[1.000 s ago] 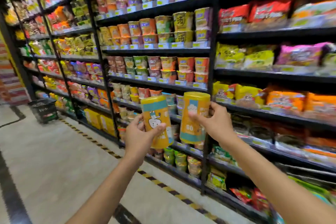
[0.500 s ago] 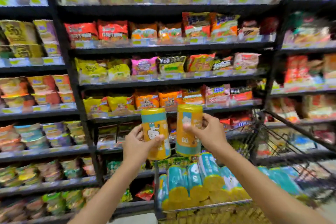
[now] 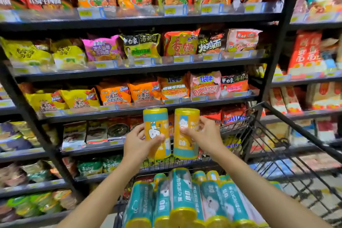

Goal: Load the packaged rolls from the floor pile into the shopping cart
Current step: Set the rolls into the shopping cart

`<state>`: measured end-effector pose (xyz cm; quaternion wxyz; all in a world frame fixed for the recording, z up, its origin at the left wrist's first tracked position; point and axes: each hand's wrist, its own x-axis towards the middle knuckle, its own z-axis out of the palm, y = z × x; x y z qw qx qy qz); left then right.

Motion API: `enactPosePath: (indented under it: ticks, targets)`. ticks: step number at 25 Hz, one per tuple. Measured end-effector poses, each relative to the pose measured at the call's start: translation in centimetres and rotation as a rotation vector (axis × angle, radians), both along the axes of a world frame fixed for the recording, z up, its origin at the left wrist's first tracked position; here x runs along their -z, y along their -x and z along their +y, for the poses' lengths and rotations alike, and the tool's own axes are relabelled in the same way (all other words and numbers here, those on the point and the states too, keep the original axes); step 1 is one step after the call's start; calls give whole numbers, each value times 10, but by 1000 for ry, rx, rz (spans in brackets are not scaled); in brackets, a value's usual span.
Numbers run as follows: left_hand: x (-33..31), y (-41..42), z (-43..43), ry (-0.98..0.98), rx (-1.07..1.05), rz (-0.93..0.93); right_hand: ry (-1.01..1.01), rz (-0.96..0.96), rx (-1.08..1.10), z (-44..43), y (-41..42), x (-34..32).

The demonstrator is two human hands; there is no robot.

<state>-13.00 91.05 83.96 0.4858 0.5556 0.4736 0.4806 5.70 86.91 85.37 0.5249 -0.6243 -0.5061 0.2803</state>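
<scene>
My left hand (image 3: pixel 138 144) grips a yellow and teal packaged roll (image 3: pixel 157 127), held upright. Beside it, my right hand (image 3: pixel 205 135) grips a second yellow and teal roll (image 3: pixel 186 131), also upright. The two rolls stand side by side, almost touching, above the black wire shopping cart (image 3: pixel 268 146). Several teal and yellow rolls (image 3: pixel 185 200) lie on their sides in the cart's basket, below my hands. The floor pile is out of view.
Black store shelving (image 3: pixel 129 72) packed with bags of instant noodles fills the view right behind the cart. A slanted black shelf upright (image 3: pixel 29 116) runs down the left. The cart's wire side (image 3: pixel 296 172) extends to the right.
My view has swung right from the aisle floor to the cart. Both hands kept the rolls upright and now hold them over the cart, which fills more of the lower view.
</scene>
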Motion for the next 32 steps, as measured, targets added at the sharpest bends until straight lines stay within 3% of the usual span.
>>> enactPosePath:
  ticks: [6,10,18,23,25,32]
  targets:
    - [51,13,91,103,-46,33,190,35,-54,105,7,57]
    - [105,27,145,264,-69,61,336,-47,-23,164,16,113]
    - [226,45,191,631,-112,278,769,-108,-60,211,36,234]
    - [276,44,187,816,-80,384,896,-93,-96,211,41,273]
    - [289,40,182,893,-15,520,951,-123,-75,209,42,281]
    - [312,29,170,825,113,824,984,-65,-89,204,40,289]
